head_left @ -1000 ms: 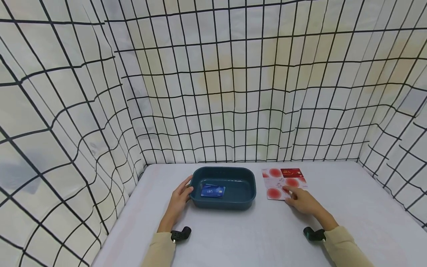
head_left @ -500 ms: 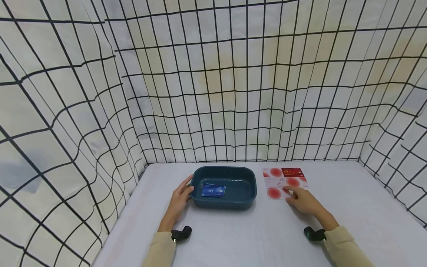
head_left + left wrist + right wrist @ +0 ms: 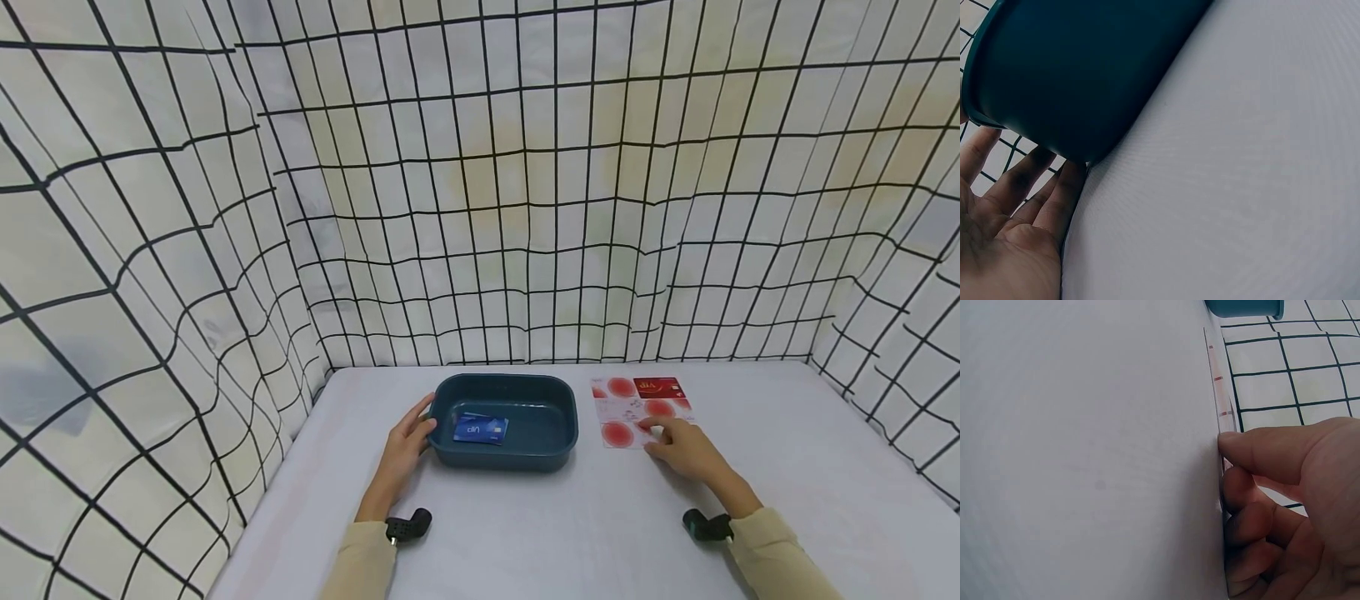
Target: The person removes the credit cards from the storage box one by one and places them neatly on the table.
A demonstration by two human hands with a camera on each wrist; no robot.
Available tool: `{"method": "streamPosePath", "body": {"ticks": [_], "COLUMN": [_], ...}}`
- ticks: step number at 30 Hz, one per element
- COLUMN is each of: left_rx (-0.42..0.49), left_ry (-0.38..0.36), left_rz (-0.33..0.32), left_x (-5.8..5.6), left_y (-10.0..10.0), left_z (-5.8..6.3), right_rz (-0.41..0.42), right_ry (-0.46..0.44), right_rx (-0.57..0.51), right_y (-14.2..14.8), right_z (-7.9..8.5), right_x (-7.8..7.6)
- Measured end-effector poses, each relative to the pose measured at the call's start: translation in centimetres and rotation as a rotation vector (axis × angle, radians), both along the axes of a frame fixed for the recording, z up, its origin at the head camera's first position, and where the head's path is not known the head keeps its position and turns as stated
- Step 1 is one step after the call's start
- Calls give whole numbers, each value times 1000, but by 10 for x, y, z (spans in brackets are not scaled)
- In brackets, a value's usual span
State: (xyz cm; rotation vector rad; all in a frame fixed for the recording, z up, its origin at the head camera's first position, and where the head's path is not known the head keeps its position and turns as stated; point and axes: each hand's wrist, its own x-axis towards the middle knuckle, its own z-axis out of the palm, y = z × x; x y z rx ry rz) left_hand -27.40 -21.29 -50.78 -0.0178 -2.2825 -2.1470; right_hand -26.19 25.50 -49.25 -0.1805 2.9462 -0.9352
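My left hand (image 3: pixel 402 443) rests against the left end of a dark teal plastic box (image 3: pixel 504 457), its fingers fairly straight along the wall and rim. In the left wrist view, fingers (image 3: pixel 1057 203) touch the box's outer wall. Blue VIP cards (image 3: pixel 480 428) lie overlapping inside the box. To the right of it, white cards with red circles (image 3: pixel 618 434) and a dark red VIP card (image 3: pixel 660 388) lie edge to edge. At their near right corner my right hand (image 3: pixel 686 454) pinches a card between thumb and curled fingers; the hand hides most of that card.
A white cloth covers the table (image 3: pixel 555 533). Behind it and along both sides hangs white fabric with black netting (image 3: pixel 555 208). Each wrist wears a small black camera (image 3: pixel 408 526).
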Motion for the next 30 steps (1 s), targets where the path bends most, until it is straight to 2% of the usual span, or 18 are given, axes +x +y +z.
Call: {"method": "streamPosePath", "body": {"ticks": [13, 21, 30], "left_rx": [-17, 3, -14], "left_ry": [24, 9, 8], "left_rz": [6, -6, 1], "left_x": [0, 0, 1], "left_y": [1, 2, 1], "left_z": [0, 2, 1], "right_rz": [-26, -31, -22], "right_ry": [-5, -4, -3], "right_rx": [-11, -10, -17], "right_y": [2, 3, 4], "right_z": [-2, -3, -1], "right_x": [-2, -2, -2]}}
